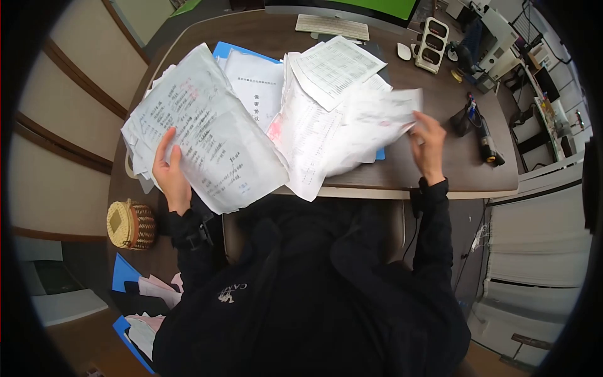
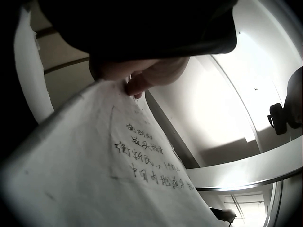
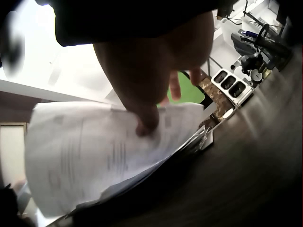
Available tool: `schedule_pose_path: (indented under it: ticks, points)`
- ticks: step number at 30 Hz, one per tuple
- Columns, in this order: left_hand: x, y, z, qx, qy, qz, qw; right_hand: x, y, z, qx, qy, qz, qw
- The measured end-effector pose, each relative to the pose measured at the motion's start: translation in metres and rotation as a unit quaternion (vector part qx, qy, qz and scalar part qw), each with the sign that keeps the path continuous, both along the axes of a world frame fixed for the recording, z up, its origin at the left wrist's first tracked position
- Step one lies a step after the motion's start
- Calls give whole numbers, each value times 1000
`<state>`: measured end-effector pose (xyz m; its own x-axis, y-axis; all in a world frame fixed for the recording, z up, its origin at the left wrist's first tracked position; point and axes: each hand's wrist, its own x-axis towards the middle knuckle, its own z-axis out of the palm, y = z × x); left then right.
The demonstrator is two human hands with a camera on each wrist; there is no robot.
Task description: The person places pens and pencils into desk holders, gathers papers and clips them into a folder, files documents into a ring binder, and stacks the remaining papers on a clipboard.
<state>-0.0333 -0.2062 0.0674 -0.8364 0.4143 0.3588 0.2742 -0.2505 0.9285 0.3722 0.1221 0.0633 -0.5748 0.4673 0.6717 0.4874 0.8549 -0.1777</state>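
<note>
White printed paper covers most of the dark wooden bench [image 1: 452, 169], and the work in hand looks like sorting through it sheet by sheet. At the left, the left hand [image 1: 171, 176] grips the lower edge of a thick paper stack [image 1: 201, 132], thumb on top and fingers curled beneath; the stack is tilted up off the bench, and the left wrist view shows handwritten characters on its face. Just right of it a blue folder [image 1: 229, 50] lies flat, a typed sheet resting on it. Further right a loose pile of forms [image 1: 320, 119] fans out over the bench edge. The right hand [image 1: 428, 146] pinches the right edge of the top sheet [image 1: 383, 110], which is blurred and lifted off the pile. The next move, I judge, calls for peeling that one sheet free without dragging those below.

As for containers, a woven basket [image 1: 130, 225] sits on the floor at the left, lidded, its contents hidden. A three-slot tray [image 1: 432, 43] stands near the keyboard [image 1: 331, 26]; what fills it I cannot tell.
</note>
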Motion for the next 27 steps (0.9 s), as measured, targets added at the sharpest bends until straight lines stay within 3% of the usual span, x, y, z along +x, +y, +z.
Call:
schedule_pose_path:
  ticks: [3, 5, 7, 9, 12, 16, 17, 20, 23, 27]
  points:
    - [-1, -1, -1, 4, -7, 5, 1000, 18, 12, 21, 135, 90, -123, 979]
    - [-1, 0, -1, 4, -12, 6, 1000, 29, 15, 20, 122, 86, -169, 974]
    - [1, 1, 0, 11, -19, 5, 1000, 41, 25, 1, 112, 16, -164, 980]
    - [4, 2, 1, 15, -16, 8, 1000, 56, 37, -36, 5, -136, -203, 970]
    - [2, 0, 2, 13, -3, 14, 1000, 44, 24, -42, -80, -235, -185, 951]
    - [8, 2, 8, -3, 4, 20, 1000, -18, 2, 2, -58, -69, -50, 995]
    - [8, 3, 7, -4, 4, 16, 1000, -39, 0, 11, -57, -38, 22, 997]
    - [7, 4, 3, 17, -9, 12, 1000, -105, 5, 9, -84, -57, 145, 984]
    - [7, 1, 5, -5, 19, 27, 999, -156, 26, -26, 29, -152, 68, 986]
    - [2, -2, 5, -1, 3, 25, 1000, -177, 48, -37, -71, -232, 63, 968]
